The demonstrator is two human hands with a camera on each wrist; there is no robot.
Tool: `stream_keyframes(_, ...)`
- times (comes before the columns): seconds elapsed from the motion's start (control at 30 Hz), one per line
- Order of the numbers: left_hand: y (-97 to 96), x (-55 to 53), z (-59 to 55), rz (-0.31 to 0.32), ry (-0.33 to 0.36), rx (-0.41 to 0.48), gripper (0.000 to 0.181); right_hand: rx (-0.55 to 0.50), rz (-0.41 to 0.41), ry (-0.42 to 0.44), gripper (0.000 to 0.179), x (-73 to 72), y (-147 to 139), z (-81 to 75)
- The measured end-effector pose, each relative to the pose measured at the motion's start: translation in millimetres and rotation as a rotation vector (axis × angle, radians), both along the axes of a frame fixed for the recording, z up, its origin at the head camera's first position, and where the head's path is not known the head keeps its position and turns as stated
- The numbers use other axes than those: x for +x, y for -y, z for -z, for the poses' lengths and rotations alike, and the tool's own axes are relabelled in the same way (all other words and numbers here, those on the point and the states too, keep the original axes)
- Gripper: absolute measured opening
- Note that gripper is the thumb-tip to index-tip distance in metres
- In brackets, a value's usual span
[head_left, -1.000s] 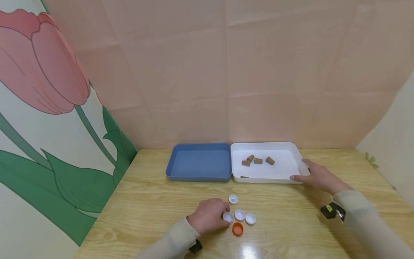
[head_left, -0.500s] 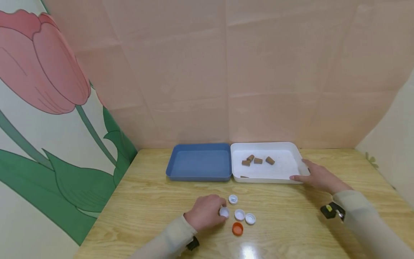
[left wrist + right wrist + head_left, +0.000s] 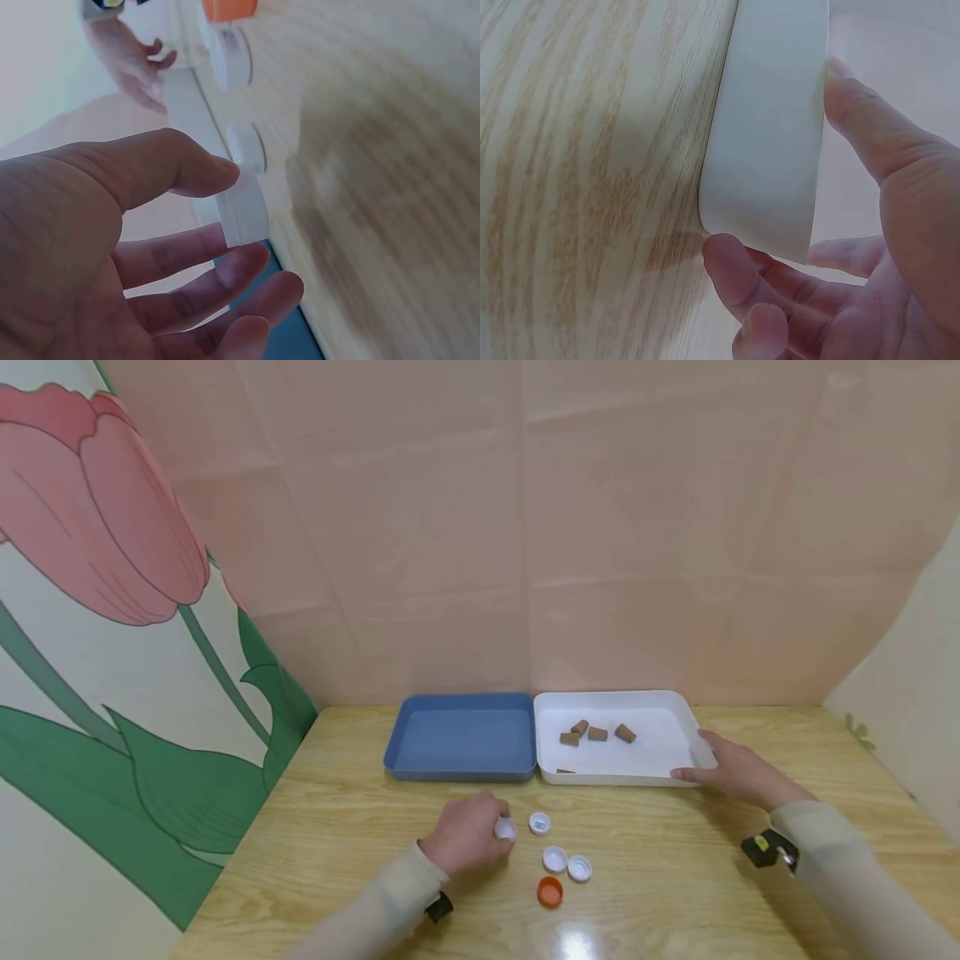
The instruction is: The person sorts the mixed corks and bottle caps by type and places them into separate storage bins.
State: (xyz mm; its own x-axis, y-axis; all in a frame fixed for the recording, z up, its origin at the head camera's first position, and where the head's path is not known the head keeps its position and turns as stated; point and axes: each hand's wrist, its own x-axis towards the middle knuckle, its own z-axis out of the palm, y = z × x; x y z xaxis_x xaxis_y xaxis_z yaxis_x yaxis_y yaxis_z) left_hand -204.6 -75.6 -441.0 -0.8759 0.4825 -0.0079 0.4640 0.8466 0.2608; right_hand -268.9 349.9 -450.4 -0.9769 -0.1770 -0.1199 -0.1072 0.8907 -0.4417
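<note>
My left hand (image 3: 463, 837) pinches a white bottle cap (image 3: 246, 210) between thumb and index finger, and the other fingers are loosely bent below it. The cap is ribbed on its side and held just over the table, left of the other caps. At the right end of the white tray (image 3: 663, 739), my right hand (image 3: 750, 775) holds the near right corner. In the right wrist view its thumb is at the tray's rim and its fingers bend around the outer corner (image 3: 761, 172). Several brown cork stoppers (image 3: 597, 734) lie in that tray.
A blue tray (image 3: 461, 735) with nothing in it stands against the white tray's left side. On the table lie three more white caps (image 3: 555, 859) and an orange cap (image 3: 550, 892). A pink sheet (image 3: 420, 527) hangs behind the table's back edge.
My left hand has lifted the white cap away from the group and moved left and toward the blue tray. The right hand stays at the white tray's corner.
</note>
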Motion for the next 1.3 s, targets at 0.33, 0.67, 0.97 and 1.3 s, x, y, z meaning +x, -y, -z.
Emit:
stream_keyframes(0.33, 5.1, -15.7, -11.6, -0.054, -0.001, 0.000, 0.025, 0.008, 0.008, 0.013, 0.117, 0.9, 1, -1.5)
stream_keyframes(0.67, 12.1, -33.6, -15.9, -0.097, -0.017, 0.039, 0.015, 0.004, 0.001, -0.001, 0.116, 1.0, 1, -1.1)
stream_keyframes(0.97, 23.4, -51.4, -21.8, -0.117, -0.017, 0.091, 0.011, 0.003, 0.008, 0.006, 0.118, 0.4, 0, 0.7)
stream_keyframes(1.3, 37.5, -73.3, -29.5, -0.157, -0.044, 0.113, 0.015, -0.012, 0.026, 0.027, 0.118, 0.1, 2, 1.1)
